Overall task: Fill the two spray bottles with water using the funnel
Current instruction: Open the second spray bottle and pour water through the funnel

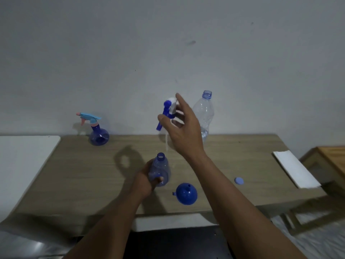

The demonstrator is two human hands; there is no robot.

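Observation:
My left hand [147, 179] grips an uncapped blue spray bottle [160, 170] that stands on the wooden table [74, 174]. My right hand [182, 128] is raised above it and holds a blue and white trigger spray head [168, 113] with its dip tube hanging down. A blue funnel [186, 193] lies on its side just right of the held bottle. A second blue spray bottle [99, 136], with a light blue and pink trigger head on, stands at the back left. A clear water bottle [204, 113], uncapped, stands behind my right hand.
A small blue bottle cap [239, 180] lies on the table to the right. A folded white paper towel [293, 170] rests at the table's right end. A white surface [24, 156] adjoins the table on the left, and a wooden stool [330, 157] stands at the far right.

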